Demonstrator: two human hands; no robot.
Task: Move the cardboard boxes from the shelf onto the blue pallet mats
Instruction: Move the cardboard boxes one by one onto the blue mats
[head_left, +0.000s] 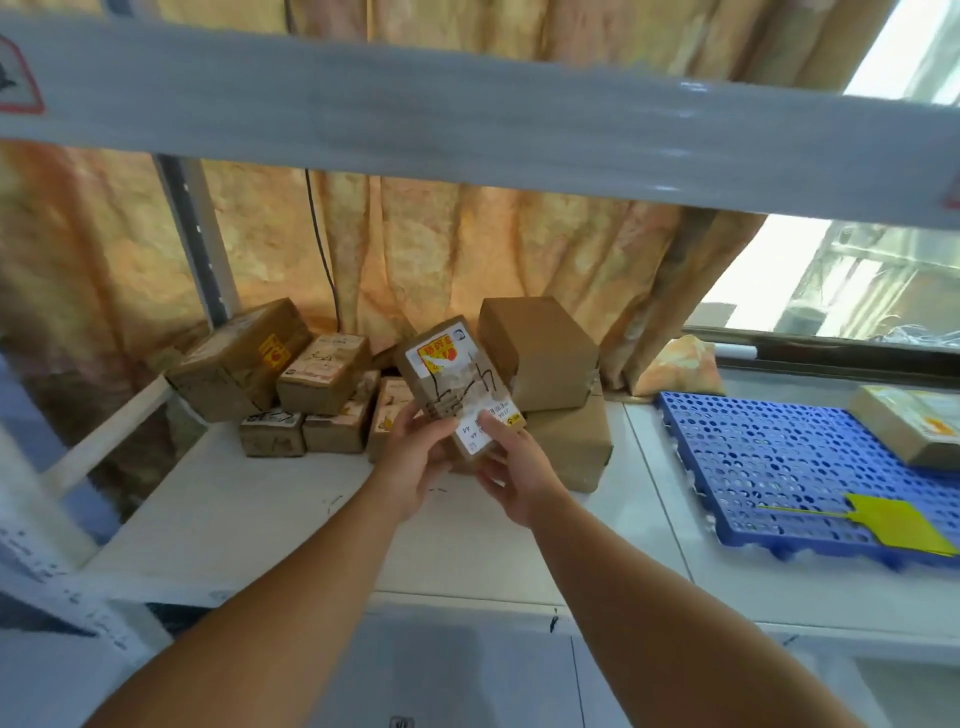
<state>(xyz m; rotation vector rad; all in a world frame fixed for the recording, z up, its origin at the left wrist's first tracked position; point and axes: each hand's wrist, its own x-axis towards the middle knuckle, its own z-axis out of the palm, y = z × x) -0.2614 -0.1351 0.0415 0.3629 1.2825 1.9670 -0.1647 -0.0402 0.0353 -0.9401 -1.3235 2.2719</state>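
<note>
1. Head view: at the far left, a pile of small cardboard boxes (306, 384) sits on the white shelf (234, 519), in front of an orange curtain (441, 244).
2. The left hand (415, 462) reaches in over the shelf. Its grip is clenched on the lower left edge of a labelled box (449, 379), with the fingers curled round it.
3. The labelled box is held up off the shelf, tilted, with its label side toward the camera, just in front of the pile.
4. The right hand (514, 475) grasps the same box at its lower right end, with the thumb pressed on the white label and the fingers wrapped beneath.
5. Two larger plain boxes (540, 348) stand stacked just behind the held one.
6. Further right, a blue pallet mat (769, 457) lies on the counter (665, 519). It carries one taped box (909, 426) at its right end and a yellow tag (898, 525) on its near edge.
</note>
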